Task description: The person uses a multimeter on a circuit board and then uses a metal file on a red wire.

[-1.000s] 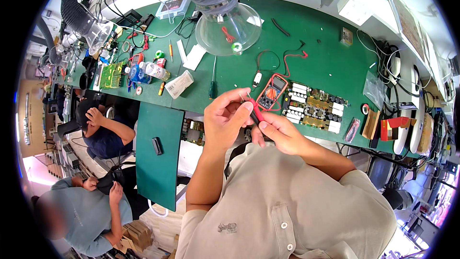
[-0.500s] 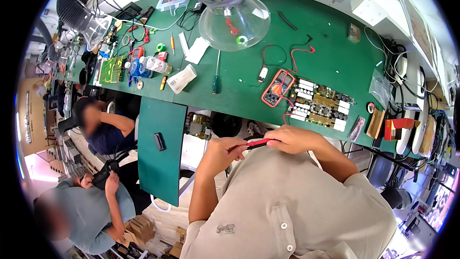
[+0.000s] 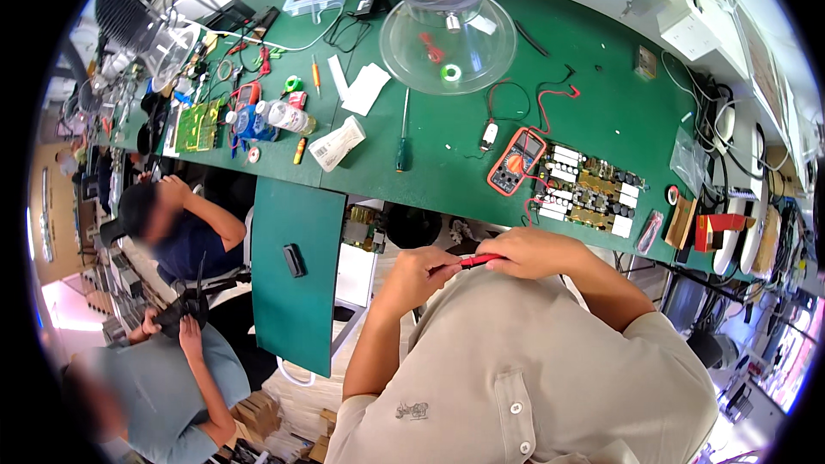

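Note:
My left hand (image 3: 421,275) and my right hand (image 3: 528,251) are closed on a red-and-black probe-like tool (image 3: 479,259), held level low in front of my shirt; its ends are hidden in my fingers. Beyond them on the green bench (image 3: 464,180) lies an orange multimeter (image 3: 516,161) with red and black leads, beside a circuit board (image 3: 589,189) with white and dark components. A small white device (image 3: 489,136) and a long green-handled screwdriver (image 3: 402,150) lie to the left of the meter.
A clear extraction hood (image 3: 447,43) hangs over the bench. Bottles (image 3: 284,117) and tools crowd the left. A green side board (image 3: 292,309) carries a black object (image 3: 294,260). Two seated co-workers (image 3: 193,232) (image 3: 172,378) are at left. Boxes (image 3: 718,232) and cables line the right end.
My hands have dropped from a raised, tilted hold on the tool to a level one near my shirt. The bench view has shifted slightly right. The co-workers' hands have moved a little.

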Available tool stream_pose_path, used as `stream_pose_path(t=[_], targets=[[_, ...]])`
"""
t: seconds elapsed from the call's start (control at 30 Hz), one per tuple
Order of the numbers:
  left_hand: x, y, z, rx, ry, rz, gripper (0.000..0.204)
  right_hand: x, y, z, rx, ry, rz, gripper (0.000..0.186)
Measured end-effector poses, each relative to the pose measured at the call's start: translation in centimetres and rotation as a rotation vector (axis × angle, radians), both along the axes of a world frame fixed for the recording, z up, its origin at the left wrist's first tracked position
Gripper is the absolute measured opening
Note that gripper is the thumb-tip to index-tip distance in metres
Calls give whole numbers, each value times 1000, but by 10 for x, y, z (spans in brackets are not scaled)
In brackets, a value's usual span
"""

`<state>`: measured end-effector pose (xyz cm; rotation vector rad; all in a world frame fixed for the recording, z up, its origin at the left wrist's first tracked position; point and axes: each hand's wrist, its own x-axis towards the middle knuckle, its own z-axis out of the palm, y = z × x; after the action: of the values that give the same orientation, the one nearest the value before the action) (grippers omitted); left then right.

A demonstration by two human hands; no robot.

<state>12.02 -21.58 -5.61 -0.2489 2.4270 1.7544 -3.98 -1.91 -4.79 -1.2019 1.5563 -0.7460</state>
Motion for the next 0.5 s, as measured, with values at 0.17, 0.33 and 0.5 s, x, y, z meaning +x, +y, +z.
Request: stream_pose_path(t=[0.17,0.33,0.5], targets=[[-39,-59,-51,523,-305,-34,6,18,6,-19,-11,-46,-238,18],[-154,-136,-159,341,-223,166,28,36,17,-7,-51,-31,-535,24],[-309,-193,-266,90,31,257,40,64,22,3,-130,-213,-940,25]])
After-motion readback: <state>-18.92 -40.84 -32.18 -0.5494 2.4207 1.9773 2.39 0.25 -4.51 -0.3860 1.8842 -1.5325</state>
